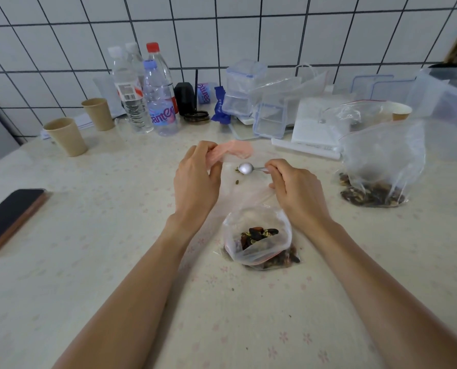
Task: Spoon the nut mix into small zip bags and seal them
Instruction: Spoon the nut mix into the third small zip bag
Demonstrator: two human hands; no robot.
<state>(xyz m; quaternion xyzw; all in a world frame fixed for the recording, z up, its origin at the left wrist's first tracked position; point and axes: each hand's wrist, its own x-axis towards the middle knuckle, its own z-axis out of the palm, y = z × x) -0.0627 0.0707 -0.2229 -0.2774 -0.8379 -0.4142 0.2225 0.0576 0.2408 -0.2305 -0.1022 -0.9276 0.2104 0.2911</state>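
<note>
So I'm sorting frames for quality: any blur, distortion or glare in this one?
Head view: wide-angle bending curves the wall tiles and stretches the forearms at the edges; the small bag gripped by the left hand is smeared by motion; the spoon in the right hand carries a bright highlight; lighting is soft, shadows faint.

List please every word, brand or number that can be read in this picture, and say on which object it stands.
"amen", partly cut off: pink letters on the purple-capped bottle's label.
Pink letters on the small roll by the wall: turned sideways, not readable.
Barcode label on the clear bottle: too blurred.
White print on the blue wrapper: too small.
</note>
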